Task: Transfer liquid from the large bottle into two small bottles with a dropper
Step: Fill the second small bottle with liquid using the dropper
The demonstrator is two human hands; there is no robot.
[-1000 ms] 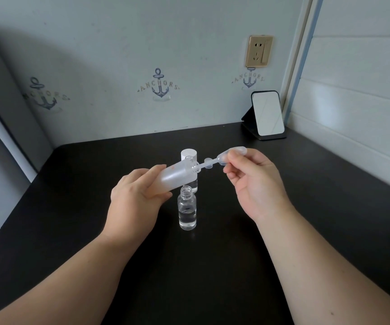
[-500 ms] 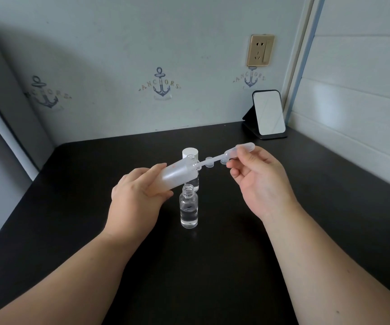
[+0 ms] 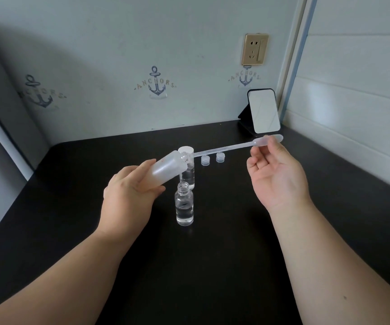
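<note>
My left hand (image 3: 128,198) grips the frosted large bottle (image 3: 168,168), tilted with its mouth up and to the right. My right hand (image 3: 276,174) pinches the bulb of a clear plastic dropper (image 3: 233,146); the dropper's tip is still at the large bottle's mouth. An open small glass bottle (image 3: 184,206), part full of clear liquid, stands on the black table (image 3: 212,266) just below the large bottle. A second small bottle (image 3: 187,174) stands right behind it, partly hidden.
Two small clear caps (image 3: 205,160) (image 3: 220,157) lie on the table behind the bottles, and a white cap (image 3: 185,150) shows behind the large bottle's neck. A small mirror on a stand (image 3: 263,111) is at the back right corner by the wall.
My right hand has drawn the dropper out to the right, so most of its stem is now outside the large bottle. The left hand and both small bottles have stayed put.
</note>
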